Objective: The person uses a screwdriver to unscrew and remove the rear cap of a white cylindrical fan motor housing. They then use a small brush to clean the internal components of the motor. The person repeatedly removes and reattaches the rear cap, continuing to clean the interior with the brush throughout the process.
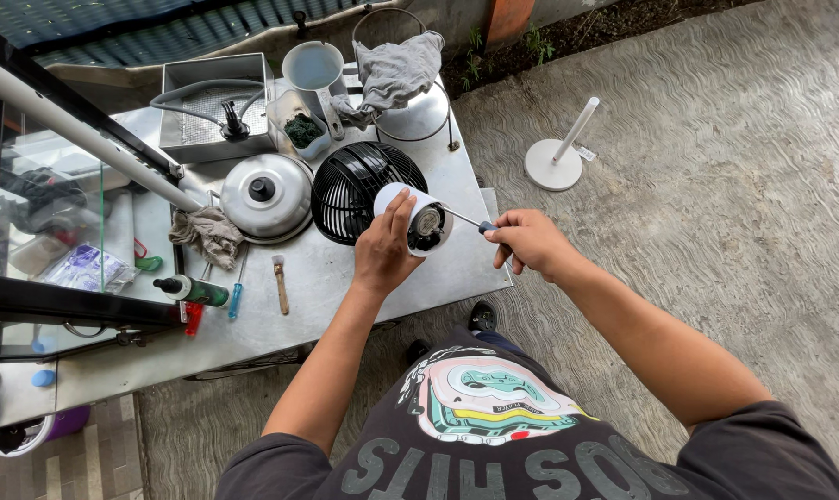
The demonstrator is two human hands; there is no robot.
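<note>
Half the screwdriver point(468, 221) hides inside the right hand point(529, 243).

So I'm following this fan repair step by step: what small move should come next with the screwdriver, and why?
Probably turn the screwdriver in place. The right hand holds its handle, its tip is at the open face of the white motor housing, and the left hand steadies that housing above the metal table, beside the black fan grille.

A single head camera looked steeply down from above the person's chest, close over both forearms. It faced forward across a metal table point(345, 278) toward a concrete floor point(716, 185); no second view existed.
</note>
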